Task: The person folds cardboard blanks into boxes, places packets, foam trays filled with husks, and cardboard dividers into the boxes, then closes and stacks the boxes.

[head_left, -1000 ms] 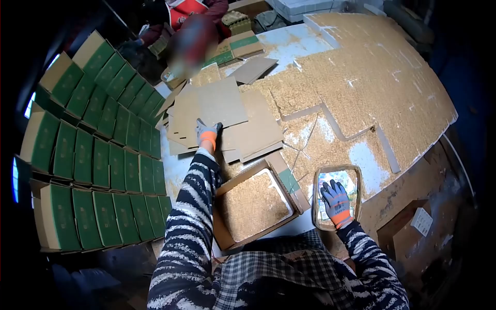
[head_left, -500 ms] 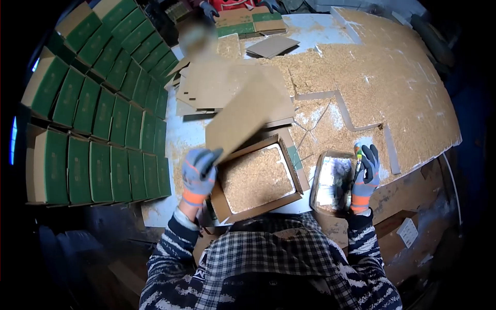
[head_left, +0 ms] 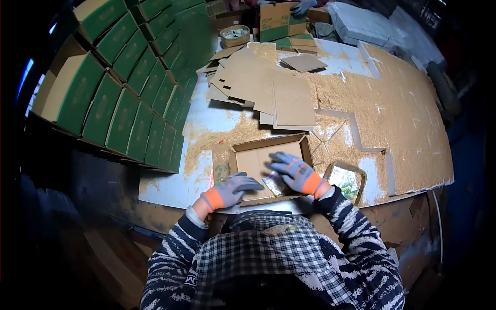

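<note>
An open cardboard box [head_left: 306, 150] lies in front of me, with a flat cardboard sheet [head_left: 249, 164] inside it. My left hand [head_left: 233, 189], in a grey and orange glove, rests over its near left corner with the fingers stretched out. Reaching over the sheet from the right, my right hand [head_left: 293, 173] has its fingers extended and slightly apart. A small printed packet [head_left: 274, 185] lies partly hidden beneath this hand; I cannot tell whether they touch. Close by on the right is a small open container [head_left: 361, 182] of shiny printed packets.
Green boxes [head_left: 121, 119] stand stacked at left. Flat cardboard pieces [head_left: 292, 101] lie beyond my box, and sawdust-like material [head_left: 408, 119] covers much of the table. At the far side, a co-worker's gloved hand [head_left: 303, 6] touches a printed carton [head_left: 276, 23], near a basket [head_left: 235, 35].
The cardboard sheet from my left hand now lies in the box, covering the sawdust-like filling. My right hand has moved left from the packet container to over the box. The view has shifted.
</note>
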Demonstrator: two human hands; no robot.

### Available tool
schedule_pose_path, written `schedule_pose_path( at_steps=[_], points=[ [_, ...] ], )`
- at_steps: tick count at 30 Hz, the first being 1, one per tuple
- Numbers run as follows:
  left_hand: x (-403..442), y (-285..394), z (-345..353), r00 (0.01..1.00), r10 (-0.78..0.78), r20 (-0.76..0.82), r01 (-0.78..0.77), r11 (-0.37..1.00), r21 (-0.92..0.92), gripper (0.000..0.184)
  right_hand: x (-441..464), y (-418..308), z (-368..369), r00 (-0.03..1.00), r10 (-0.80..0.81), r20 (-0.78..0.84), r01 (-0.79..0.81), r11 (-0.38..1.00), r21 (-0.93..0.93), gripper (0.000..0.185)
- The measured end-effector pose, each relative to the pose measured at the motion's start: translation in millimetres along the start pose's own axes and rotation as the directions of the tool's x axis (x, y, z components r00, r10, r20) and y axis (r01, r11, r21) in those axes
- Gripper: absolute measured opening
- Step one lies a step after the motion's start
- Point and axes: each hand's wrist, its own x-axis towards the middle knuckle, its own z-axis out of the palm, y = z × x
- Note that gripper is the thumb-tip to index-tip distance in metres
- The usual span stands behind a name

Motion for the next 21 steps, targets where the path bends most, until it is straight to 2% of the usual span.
schedule_pose_path(
  at_steps=[1,2,3,4,5,7,9,10,11,12,13,15,16,17,18,19,20,21],
  points=[
    [-8.4,3.7,-10.1,0.974,-0.162,-0.16,0.068,0.878,-0.474,0.049,-5.4,-3.2,-14.7,0.972,0.099,-0.215,-0.085,0.994,0.074,0.06],
    [-16.1,9.7,-17.4,0.85,-0.422,-0.314,0.184,0.798,-0.574,0.045,-11.5,13.2,-25.4,0.908,0.136,-0.396,-0.086,0.986,0.143,0.065],
    [-25.6,-5.8,-16.7,0.72,-0.563,-0.405,0.246,0.753,-0.61,0.045,-21.9,32.4,-29.4,0.911,0.133,-0.39,-0.082,0.986,0.144,0.065],
    [-30.5,-36.2,4.0,0.665,-0.637,-0.39,0.07,0.573,-0.816,0.046,-32.1,57.8,-28.5,0.838,0.341,-0.427,-0.199,0.918,0.343,0.071],
    [-31.6,-66.0,31.1,0.619,-0.704,-0.349,-0.132,0.345,-0.929,0.048,-41.4,86.4,-22.2,0.732,0.54,-0.416,-0.285,0.797,0.532,0.082],
    [-17.9,-81.5,67.8,0.683,-0.73,-0.025,0.202,0.222,-0.954,0.074,-65.7,165.0,37.2,0.754,0.657,0.003,-0.467,0.533,0.706,0.09],
    [7.5,-89.5,104.0,0.759,-0.647,-0.067,0.219,0.351,-0.91,0.096,-58.3,161.2,68.5,0.643,0.748,0.164,-0.696,0.481,0.534,0.101],
    [20.8,-76.9,115.3,0.637,-0.758,-0.144,0.376,0.468,-0.799,0.094,-55.9,173.2,87.0,0.71,0.667,0.226,-0.676,0.556,0.484,0.102],
    [30.5,-66.2,122.1,0.499,-0.843,-0.203,0.455,0.454,-0.766,0.086,-43.2,127.0,72.1,0.748,0.659,0.077,-0.594,0.613,0.521,0.1],
    [27.4,-56.9,113.6,0.566,-0.795,-0.218,0.36,0.476,-0.802,0.081,-48.1,140.7,89.0,0.785,0.618,-0.05,-0.562,0.744,0.362,0.098],
    [25.4,-53.3,100.8,0.621,-0.741,-0.254,0.255,0.498,-0.829,0.077,-49.7,139.9,90.2,0.837,0.536,-0.107,-0.471,0.807,0.357,0.099],
    [11.1,-75.5,124.0,0.566,-0.761,-0.315,0.236,0.516,-0.823,0.069,-42.2,94.7,76.3,0.807,0.569,-0.161,-0.383,0.71,0.59,0.099],
    [9.6,-107.7,162.9,0.537,-0.784,-0.312,0.107,0.431,-0.896,0.064,-33.7,70.4,66.9,0.788,0.591,-0.172,-0.329,0.641,0.694,0.099],
    [6.2,-124.6,160.3,0.504,-0.795,-0.338,0.028,0.406,-0.913,0.062,-28.0,65.1,65.9,0.77,0.594,-0.233,-0.317,0.674,0.667,0.098],
    [3.0,-141.3,157.7,0.47,-0.805,-0.363,-0.054,0.385,-0.922,0.06,-20.3,61.3,64.9,0.727,0.64,-0.25,-0.321,0.638,0.7,0.095],
    [-7.6,-125.9,130.0,0.496,-0.839,-0.223,-0.26,0.101,-0.96,0.056,-12.6,65.4,62.9,0.726,0.628,-0.281,-0.216,0.596,0.774,0.094],
    [-16.4,-102.5,101.3,0.569,-0.817,-0.095,-0.431,-0.198,-0.88,0.052,0.4,56.8,45.4,0.74,0.618,-0.267,-0.138,0.527,0.838,0.091],
    [-21.9,-85.8,80.9,0.673,-0.74,0.002,-0.533,-0.487,-0.692,0.049,18.3,36.0,21.0,0.764,0.587,-0.269,-0.085,0.504,0.859,0.086]
  ],
)
